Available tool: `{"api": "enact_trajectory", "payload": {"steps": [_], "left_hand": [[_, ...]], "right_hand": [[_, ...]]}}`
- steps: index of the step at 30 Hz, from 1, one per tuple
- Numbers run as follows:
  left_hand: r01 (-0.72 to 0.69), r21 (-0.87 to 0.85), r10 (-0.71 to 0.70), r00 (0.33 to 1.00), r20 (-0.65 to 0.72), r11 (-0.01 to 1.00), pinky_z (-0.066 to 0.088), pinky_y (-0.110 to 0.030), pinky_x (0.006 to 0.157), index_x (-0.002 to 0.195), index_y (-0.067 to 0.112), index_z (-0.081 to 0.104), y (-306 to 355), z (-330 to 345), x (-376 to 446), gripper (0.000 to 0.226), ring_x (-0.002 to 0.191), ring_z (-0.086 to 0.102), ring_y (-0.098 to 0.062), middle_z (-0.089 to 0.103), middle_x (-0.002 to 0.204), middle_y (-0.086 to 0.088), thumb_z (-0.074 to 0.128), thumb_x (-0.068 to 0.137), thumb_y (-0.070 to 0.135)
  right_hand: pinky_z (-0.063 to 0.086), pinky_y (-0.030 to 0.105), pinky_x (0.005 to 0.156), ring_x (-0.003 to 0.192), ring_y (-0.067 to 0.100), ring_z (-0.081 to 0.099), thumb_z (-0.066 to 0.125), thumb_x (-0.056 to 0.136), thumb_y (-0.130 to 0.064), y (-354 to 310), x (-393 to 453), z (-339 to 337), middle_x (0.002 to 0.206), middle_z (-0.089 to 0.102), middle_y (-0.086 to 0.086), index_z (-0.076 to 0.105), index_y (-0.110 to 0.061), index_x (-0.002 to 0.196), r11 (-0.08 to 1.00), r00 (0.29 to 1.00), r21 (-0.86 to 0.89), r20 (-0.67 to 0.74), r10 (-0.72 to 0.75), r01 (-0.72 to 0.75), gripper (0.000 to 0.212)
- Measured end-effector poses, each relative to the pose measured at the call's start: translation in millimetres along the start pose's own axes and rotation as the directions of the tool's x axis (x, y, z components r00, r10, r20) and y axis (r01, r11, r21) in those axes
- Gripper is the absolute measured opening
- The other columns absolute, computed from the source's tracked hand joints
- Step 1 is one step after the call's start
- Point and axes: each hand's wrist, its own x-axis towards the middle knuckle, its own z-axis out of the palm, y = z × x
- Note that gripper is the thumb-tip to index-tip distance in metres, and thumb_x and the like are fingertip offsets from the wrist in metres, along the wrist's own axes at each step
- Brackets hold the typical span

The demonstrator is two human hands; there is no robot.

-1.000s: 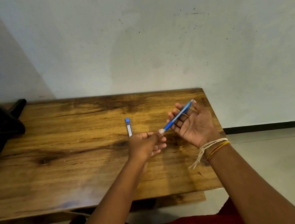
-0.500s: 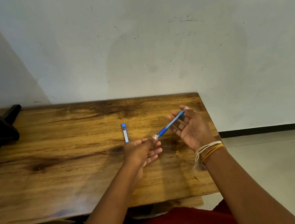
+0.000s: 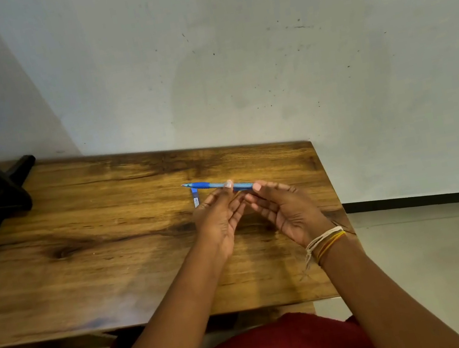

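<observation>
Both our hands hold a blue mechanical pencil [image 3: 208, 185] above the table [image 3: 99, 258].
Our left hand [image 3: 219, 221] pinches its middle, our right hand [image 3: 285, 210] its rear end; the tip hangs over a lead refill tube [image 3: 195, 199].

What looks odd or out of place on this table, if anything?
Nothing stands out. The left hand and right hand pinch a blue mechanical pencil, held level above the wooden table. A small blue-capped tube lies flat near its tip end. The only blemish is dark specks on the wall.
</observation>
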Motion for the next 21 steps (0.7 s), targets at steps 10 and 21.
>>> {"api": "enact_trajectory", "payload": {"steps": [10,21], "left_hand": [[-0.108,0.044,0.111,0.992,-0.067,0.993,0.06,-0.025,0.069,0.091,0.009,0.061,-5.3,10.6,0.7,0.006,0.076,0.074,-0.015,0.073,0.088,-0.011,0.058,0.092,0.014],[-0.127,0.073,0.131,0.99,-0.054,0.989,0.059,-0.024,0.067,0.094,0.007,0.06,-13.0,10.8,3.4,0.008,0.08,0.073,-0.015,0.072,0.092,-0.012,0.057,0.093,0.015]], "right_hand": [[0.058,0.027,0.076,0.078,0.017,0.072,0.058,0.088,0.008,-5.0,-5.9,-4.9,0.1,0.069,0.024,0.062,0.008,0.112,0.97,0.992,-0.208,0.033,-0.122,0.126,0.024],[0.06,0.026,0.071,0.078,0.021,0.072,0.067,0.083,0.004,-5.0,-4.5,-10.4,0.096,0.071,0.025,0.068,0.002,0.101,0.95,0.984,-0.259,0.01,-0.176,0.173,0.018]]}}
